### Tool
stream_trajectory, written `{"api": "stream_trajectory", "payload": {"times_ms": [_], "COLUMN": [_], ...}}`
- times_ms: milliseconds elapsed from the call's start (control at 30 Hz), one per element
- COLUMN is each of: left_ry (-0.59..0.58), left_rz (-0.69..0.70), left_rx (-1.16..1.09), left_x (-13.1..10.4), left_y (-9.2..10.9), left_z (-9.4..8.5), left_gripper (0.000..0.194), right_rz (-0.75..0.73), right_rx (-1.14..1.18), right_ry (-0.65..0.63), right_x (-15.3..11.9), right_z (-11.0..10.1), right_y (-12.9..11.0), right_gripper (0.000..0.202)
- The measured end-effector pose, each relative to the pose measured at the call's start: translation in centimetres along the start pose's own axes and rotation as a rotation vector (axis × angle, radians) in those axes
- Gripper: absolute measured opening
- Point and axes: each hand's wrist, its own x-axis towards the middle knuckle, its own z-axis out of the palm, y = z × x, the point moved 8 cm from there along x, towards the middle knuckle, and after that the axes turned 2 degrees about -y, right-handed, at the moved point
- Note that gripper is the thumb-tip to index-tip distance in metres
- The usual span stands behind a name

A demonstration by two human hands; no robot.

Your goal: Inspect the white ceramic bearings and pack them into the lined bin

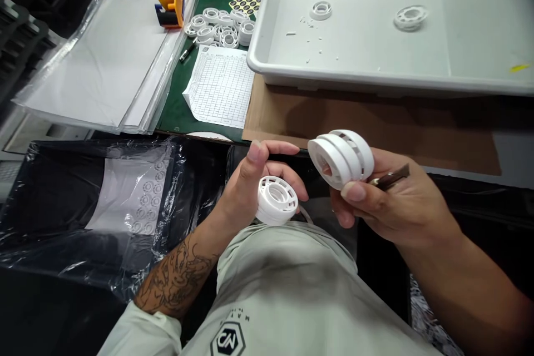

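Note:
White slotted rings [277, 199] rest in my left hand [250, 181], held in the palm and lower fingers while the thumb and index finger stretch out above them. My right hand [390, 203] grips a short stack of similar white rings [342, 158] between thumb and fingers, tilted on its side. A thin dark-bladed tool [391, 177] also sits in my right hand, its tip pointing right. The two hands are apart, in front of the grey shirt. More white rings [229, 39] lie piled on the green mat.
A white tray [384, 79] at the back right holds two rings and small white scraps. Further left are a printed form [221, 86], a pen [187, 51], bagged sheets [104, 55] and a tape dispenser [170, 18]. A plastic-lined box [45, 189] holds more rings.

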Motion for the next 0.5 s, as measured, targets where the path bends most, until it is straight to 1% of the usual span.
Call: {"api": "stream_trajectory", "payload": {"times_ms": [267,367,500], "left_ry": [0.012,0.006,0.038], "left_rz": [0.009,0.014,0.007], "left_rx": [-0.033,-0.022,0.023], "left_x": [-0.16,-0.27,-0.51], "left_y": [0.0,0.2,0.37], "left_z": [0.17,0.38,0.33], "left_gripper": [0.072,0.072,0.07], "right_rz": [0.002,0.008,0.018], "right_rx": [0.035,0.028,0.022], "right_ry": [-0.026,-0.03,-0.072], "right_x": [-0.07,-0.09,0.0], "right_z": [-0.07,-0.16,0.24], "right_y": [0.24,0.19,0.05], "right_gripper": [0.024,0.025,0.019]}}
